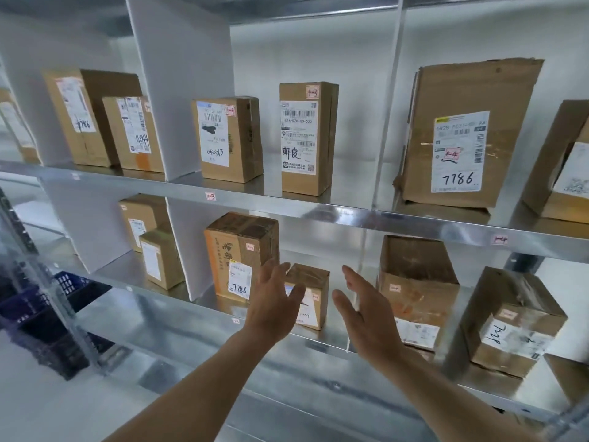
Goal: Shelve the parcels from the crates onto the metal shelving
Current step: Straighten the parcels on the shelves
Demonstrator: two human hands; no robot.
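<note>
A small brown cardboard parcel (314, 291) with a white label stands upright on the lower metal shelf (178, 317). My left hand (274, 301) hovers in front of its left side, fingers straight, covering part of the label. My right hand (363, 314) is held open just to the parcel's right, palm turned toward it, apart from it. Neither hand holds anything. A larger orange-printed box (239, 250) marked 7786 stands directly left of the small parcel.
The upper shelf (350, 215) carries several labelled boxes, among them a tall one (306, 138) and a battered flat one (462, 138). White dividers (181, 74) split the bays. More boxes (417, 282) stand to the right. A dark blue crate (63, 314) stands at lower left.
</note>
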